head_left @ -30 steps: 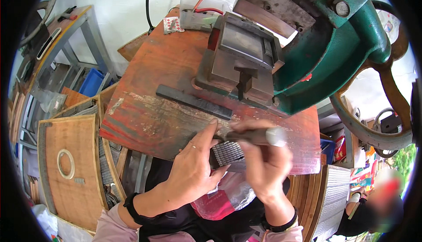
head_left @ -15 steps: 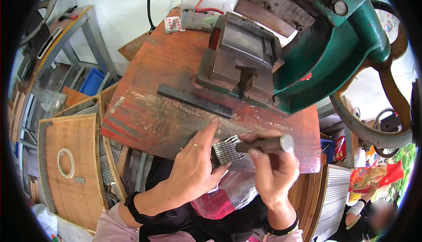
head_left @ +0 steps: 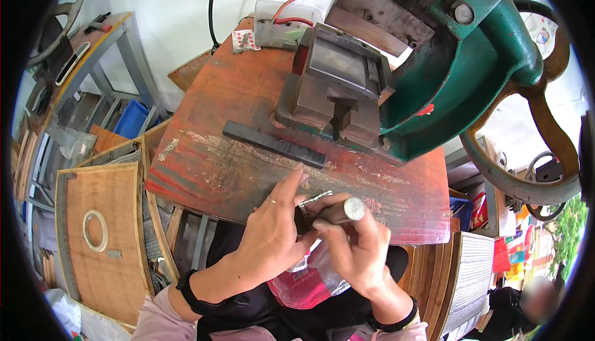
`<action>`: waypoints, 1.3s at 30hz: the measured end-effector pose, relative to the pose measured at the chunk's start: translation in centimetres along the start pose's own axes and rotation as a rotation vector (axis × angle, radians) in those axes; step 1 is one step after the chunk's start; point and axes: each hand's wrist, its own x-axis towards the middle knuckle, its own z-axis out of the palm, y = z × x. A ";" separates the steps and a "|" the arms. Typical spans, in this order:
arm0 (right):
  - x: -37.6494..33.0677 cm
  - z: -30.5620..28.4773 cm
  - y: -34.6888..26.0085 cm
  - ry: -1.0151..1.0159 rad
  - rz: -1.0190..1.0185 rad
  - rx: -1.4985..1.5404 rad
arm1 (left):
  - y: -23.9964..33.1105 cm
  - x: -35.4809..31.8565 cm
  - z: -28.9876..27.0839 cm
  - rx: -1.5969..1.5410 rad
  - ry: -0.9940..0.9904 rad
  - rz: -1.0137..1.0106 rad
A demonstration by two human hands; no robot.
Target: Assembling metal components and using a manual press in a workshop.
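Note:
My left hand (head_left: 269,236) pinches a small stack of thin silvery metal pieces (head_left: 314,199) at the near edge of the worn red table (head_left: 211,136), forefinger stretched out over the tabletop. My right hand (head_left: 359,251) grips a short grey metal rod (head_left: 346,211), lying across the stack and pressed against the left hand's fingers. Most of the stack is hidden between the two hands. A clear plastic bag with something pink-red inside (head_left: 304,285) lies in my lap just below the hands.
A flat black bar (head_left: 273,144) lies across the middle of the table. Behind it stands a grey die block (head_left: 338,84) under a big green press (head_left: 458,62) with a brown flywheel (head_left: 527,174). Wooden panels (head_left: 99,229) lean at the left. A person stands at lower right.
My right hand has drawn the rod leftward against the left hand. The ribbed metal stack, plainly seen between the hands before, is now mostly covered.

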 end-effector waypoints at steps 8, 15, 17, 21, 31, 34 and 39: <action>1.6 1.3 0.5 0.041 -0.032 -0.104 | -0.6 -0.1 0.4 -0.003 0.093 0.068; 2.1 1.1 0.3 0.084 -0.107 -0.012 | -0.6 0.0 0.7 -0.106 0.116 0.105; 1.9 1.2 1.0 0.034 0.034 -0.060 | -0.8 -0.1 0.8 -0.008 0.096 0.117; 2.6 0.8 0.3 0.166 -0.174 0.065 | -0.5 -0.1 0.6 -0.028 0.058 0.080; 0.9 0.2 -0.7 0.100 -0.055 0.059 | -0.6 -0.2 0.8 -0.086 0.095 0.108; 0.0 0.4 0.4 0.042 -0.052 -0.062 | -0.8 -0.4 0.9 -0.052 0.091 0.088; -0.7 0.1 -0.2 0.117 -0.089 0.041 | -0.6 -0.4 0.7 -0.065 0.088 0.088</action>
